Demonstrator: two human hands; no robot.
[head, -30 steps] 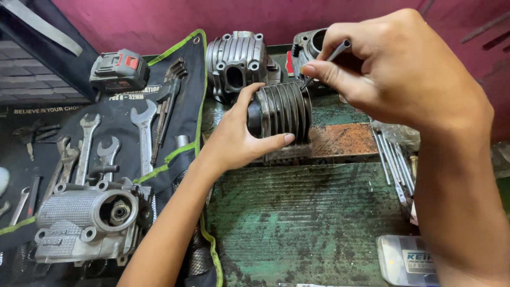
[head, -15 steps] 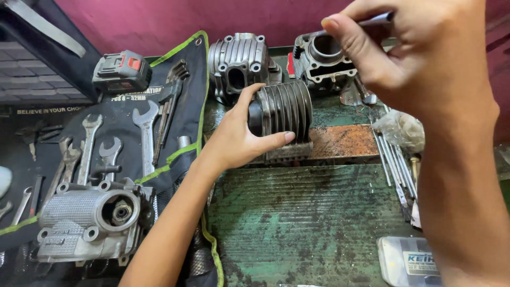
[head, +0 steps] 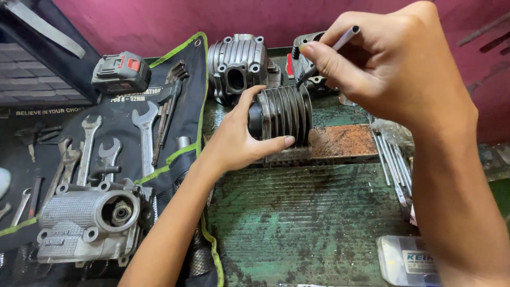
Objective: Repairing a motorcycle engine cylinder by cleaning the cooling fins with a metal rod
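Left hand [head: 234, 141]: fingers clamped around the finned engine cylinder [head: 284, 114], holding it on its side on the bench [head: 303, 212]. Right hand [head: 393, 69]: fingers pinched on a thin metal tool [head: 332, 50], tip resting at the top fins. Risk: the tip may skid off a fin toward the left thumb if pressed hard. Risk: the cylinder could roll off its rusty block [head: 340, 141]. Loose rods [head: 396, 165] lie right of the fingers and could be knocked.
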